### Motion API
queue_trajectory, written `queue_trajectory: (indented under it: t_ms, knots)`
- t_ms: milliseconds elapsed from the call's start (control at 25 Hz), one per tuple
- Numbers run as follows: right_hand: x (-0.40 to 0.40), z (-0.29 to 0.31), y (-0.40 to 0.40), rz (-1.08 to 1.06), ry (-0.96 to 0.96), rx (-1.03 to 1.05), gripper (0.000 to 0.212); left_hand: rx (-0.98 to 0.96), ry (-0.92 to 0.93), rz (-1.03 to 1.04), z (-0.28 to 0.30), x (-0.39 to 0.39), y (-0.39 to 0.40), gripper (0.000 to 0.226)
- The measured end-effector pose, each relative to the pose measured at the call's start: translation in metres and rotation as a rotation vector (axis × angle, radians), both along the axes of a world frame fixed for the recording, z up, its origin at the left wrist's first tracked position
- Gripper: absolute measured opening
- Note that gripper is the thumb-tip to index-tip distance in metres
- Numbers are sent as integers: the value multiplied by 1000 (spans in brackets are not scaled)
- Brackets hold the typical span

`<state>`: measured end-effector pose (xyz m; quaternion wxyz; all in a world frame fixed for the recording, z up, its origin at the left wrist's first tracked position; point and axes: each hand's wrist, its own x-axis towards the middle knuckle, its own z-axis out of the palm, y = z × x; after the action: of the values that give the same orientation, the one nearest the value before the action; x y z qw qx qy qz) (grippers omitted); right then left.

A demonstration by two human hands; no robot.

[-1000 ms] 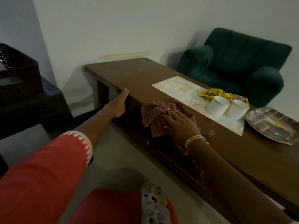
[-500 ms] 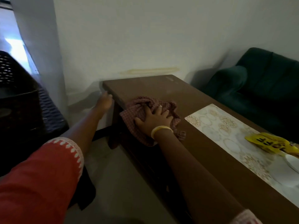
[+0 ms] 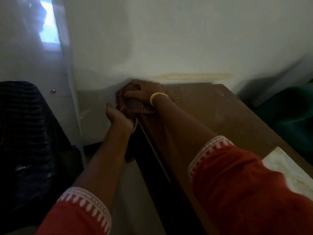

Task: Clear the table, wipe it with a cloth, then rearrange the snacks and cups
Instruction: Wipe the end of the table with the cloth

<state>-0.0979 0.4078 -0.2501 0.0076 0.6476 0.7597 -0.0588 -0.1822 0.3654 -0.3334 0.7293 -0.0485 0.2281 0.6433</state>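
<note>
Pressing down on a checked cloth (image 3: pixel 133 106), the right hand (image 3: pixel 144 92) sits at the far left corner of the brown counter (image 3: pixel 220 119), close against the pale wall (image 3: pixel 169 39). Its fingers (image 3: pixel 130 94) are bent over the bunched fabric and grasp it, and a yellow bangle (image 3: pixel 158 97) circles the wrist. Part of the cloth hangs over the counter's left edge.

The left hand (image 3: pixel 118 116) is just beside that edge, below the cloth, palm turned up and cupped. Its fingers are loosely curved and released; the hanging fabric touches them or lies very near, but they do not close around it.

Both forearms reach out from red sleeves (image 3: pixel 245 192) trimmed with a white patterned border. A cream placemat (image 3: pixel 291 172) with a faint pattern lies on the counter at the near right, well apart from the cloth. A yellowish stain (image 3: pixel 193 76) marks the wall just above the far end of the counter. At the far right, a dark green armchair (image 3: pixel 291 112) is partly visible, blurred. On the left stands a dark woven piece of furniture (image 3: pixel 25 124), and above it a bright patch of light (image 3: pixel 48 22) shows past a pale vertical frame. The whole picture is dim and somewhat smeared.
</note>
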Motion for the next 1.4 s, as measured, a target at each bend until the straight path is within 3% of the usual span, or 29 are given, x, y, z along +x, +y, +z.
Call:
queue_trajectory:
  t_ms: [160,280,400,560,680,800,880,1000,1160,1200,1320,1400]
  knots:
    - [2,-2,28,-96,8,-45,55,-141,8,62,8,-8,5,52]
    - [17,-10,-18,101,33,157,52,-221,101,-8,21,-11,5,49]
    - [60,-22,-96,128,82,172,52,-252,308,-118,39,-2,4,53]
    - [139,-19,-139,-168,-46,117,71,-323,574,-193,49,14,13,48]
    - [178,-12,-82,-421,-65,23,74,-373,914,-190,55,27,18,42]
    - [163,-6,-15,-644,-26,15,62,-413,1001,-88,53,32,19,45]
    - [109,-6,13,-441,-71,29,49,-447,877,-11,45,27,20,46]
    - [41,11,29,-129,-97,-136,54,-570,523,83,36,15,10,31]
    - [26,21,39,-71,-162,-329,61,-713,276,41,33,11,-28,30]
    - [23,19,35,-35,-170,-319,61,-724,347,-45,30,9,-35,31]
    - [8,16,37,-16,-113,-346,64,-615,88,-59,26,1,-49,37]
    - [-8,17,44,-10,-39,-456,62,-501,38,-135,15,-7,-45,45]
